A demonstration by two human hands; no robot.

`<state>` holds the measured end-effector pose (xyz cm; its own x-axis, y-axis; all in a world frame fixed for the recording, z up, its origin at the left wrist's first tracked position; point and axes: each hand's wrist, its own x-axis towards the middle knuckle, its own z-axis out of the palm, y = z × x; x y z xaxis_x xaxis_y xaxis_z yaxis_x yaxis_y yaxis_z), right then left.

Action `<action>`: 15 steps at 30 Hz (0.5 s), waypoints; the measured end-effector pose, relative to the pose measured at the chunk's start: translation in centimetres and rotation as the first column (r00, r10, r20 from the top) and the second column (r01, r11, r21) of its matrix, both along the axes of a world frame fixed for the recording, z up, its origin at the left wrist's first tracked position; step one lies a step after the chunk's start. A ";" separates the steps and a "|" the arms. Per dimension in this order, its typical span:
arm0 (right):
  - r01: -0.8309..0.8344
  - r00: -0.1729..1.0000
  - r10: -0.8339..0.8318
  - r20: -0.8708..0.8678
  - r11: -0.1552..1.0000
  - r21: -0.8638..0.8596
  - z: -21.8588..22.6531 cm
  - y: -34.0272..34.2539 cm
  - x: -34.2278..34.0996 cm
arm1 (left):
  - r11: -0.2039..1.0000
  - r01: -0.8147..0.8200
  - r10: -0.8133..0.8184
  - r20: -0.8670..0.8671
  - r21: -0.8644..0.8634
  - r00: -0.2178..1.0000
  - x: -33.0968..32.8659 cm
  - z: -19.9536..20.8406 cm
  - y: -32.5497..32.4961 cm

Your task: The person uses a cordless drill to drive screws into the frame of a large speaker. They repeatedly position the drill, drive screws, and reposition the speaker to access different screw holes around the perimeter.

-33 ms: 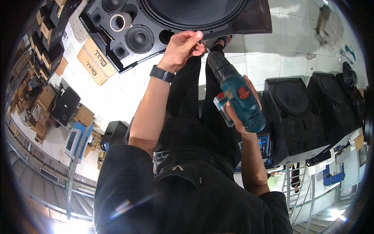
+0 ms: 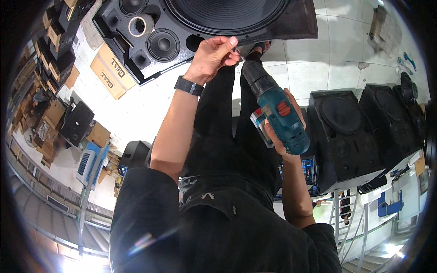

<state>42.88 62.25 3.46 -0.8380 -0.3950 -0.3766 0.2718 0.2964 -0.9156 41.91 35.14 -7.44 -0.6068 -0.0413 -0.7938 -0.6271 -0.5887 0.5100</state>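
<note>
Cardboard boxes [image 2: 52, 113] crowd the left edge of the frame, with a blue and white slatted unit [image 2: 88, 164] lower down. A flat cardboard carton [image 2: 111, 73] lies on the floor at upper left, just beside a large black speaker cabinet [image 2: 298, 28] that fills the top of the frame. On the cabinet, a roll of tape [image 2: 149, 22] sits near a small round cone [image 2: 163, 44], and a much larger cone [image 2: 227, 12] is cut off by the upper edge.

At upper centre, the left hand [image 2: 214, 57] (a dark watch [image 2: 189, 86] on its wrist) has its thumb and index finger pinched together on a small dark piece [image 2: 234, 48], too small to identify. The thin bit [image 2: 242, 58] of a teal drill [image 2: 282, 119] points up toward those fingertips; whether the 2 touch, I cannot tell. The drill is right of centre, tilted with its chuck to the upper left, and the right hand [image 2: 278, 141] wraps closed around its handle.

Farther right, 2 black speakers [image 2: 343, 136] stand side by side, and blue objects [image 2: 409, 59] lie on the tiles at upper right.
</note>
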 end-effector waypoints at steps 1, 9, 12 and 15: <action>-0.011 1.000 0.011 0.008 1.000 -0.006 0.0 0.2 0.0 | 0.999 0.031 -0.031 0.010 -0.013 0.999 0.0 0.1 0.1; 0.017 0.963 0.031 0.268 0.984 -0.176 -1.4 2.0 0.2 | 0.947 0.320 -0.320 0.096 0.015 0.942 0.4 -0.5 -1.3; -0.121 0.959 0.157 0.237 0.979 -0.163 -1.4 3.0 -0.4 | 0.897 0.442 -0.437 0.145 0.001 0.888 0.4 -0.6 -1.8; -0.199 0.944 0.237 0.230 0.964 -0.176 -1.5 3.5 -0.8 | 0.808 0.590 -0.581 0.149 -0.016 0.800 0.4 -0.6 -2.0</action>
<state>42.06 65.74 1.91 -0.6135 -0.6242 -0.4837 0.4385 0.2402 -0.8661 42.33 33.19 -8.02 -0.4220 0.2397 -0.8744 -0.9053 -0.0597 0.4205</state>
